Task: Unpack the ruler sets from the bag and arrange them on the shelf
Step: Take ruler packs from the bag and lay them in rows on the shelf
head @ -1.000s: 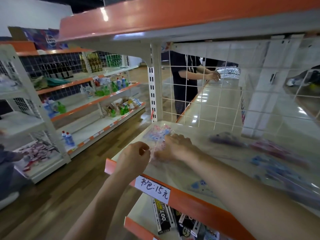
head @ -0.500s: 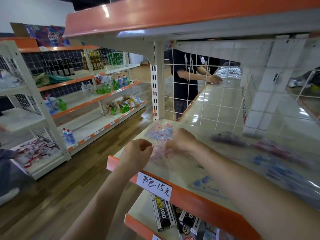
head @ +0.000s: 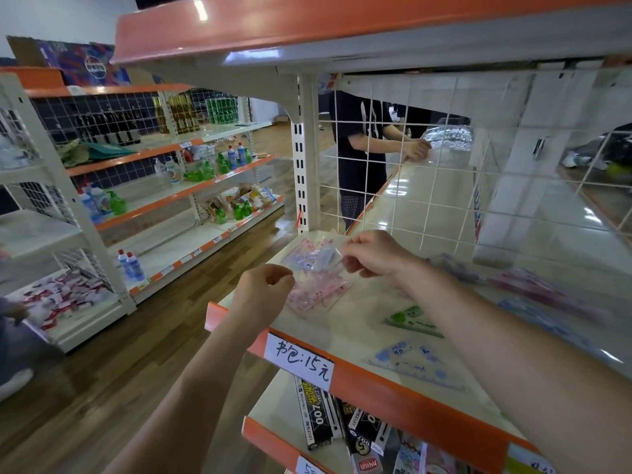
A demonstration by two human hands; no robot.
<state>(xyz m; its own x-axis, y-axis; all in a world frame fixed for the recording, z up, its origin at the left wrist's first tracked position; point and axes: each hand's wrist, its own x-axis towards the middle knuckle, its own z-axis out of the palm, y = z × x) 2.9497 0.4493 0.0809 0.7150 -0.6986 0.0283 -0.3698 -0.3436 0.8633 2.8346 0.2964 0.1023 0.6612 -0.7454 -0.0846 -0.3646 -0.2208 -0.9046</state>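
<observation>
A clear packet with a pink ruler set (head: 318,289) lies at the left end of the cream shelf (head: 362,313) with its orange front edge. My left hand (head: 263,292) pinches the packet's near left edge with curled fingers. My right hand (head: 376,256) pinches a clear, pink-printed packet corner (head: 325,258) raised just above the shelf. Whether both hands hold one packet is unclear. A green ruler set (head: 410,319) and a blue triangle ruler set (head: 413,364) lie flat under my right forearm. More packets (head: 533,289) farther right are blurred.
A white wire grid (head: 427,186) backs the shelf, and a person (head: 362,148) stands behind it handling a plastic bag. A handwritten price label (head: 301,360) sits on the orange edge. Black boxes (head: 318,415) fill the lower shelf. Shelving with bottles (head: 205,172) lines the wooden-floored aisle on the left.
My right hand has lifted off the packets and drawn back to the right, pinching a packet corner. My left hand stays at the packet's near edge.
</observation>
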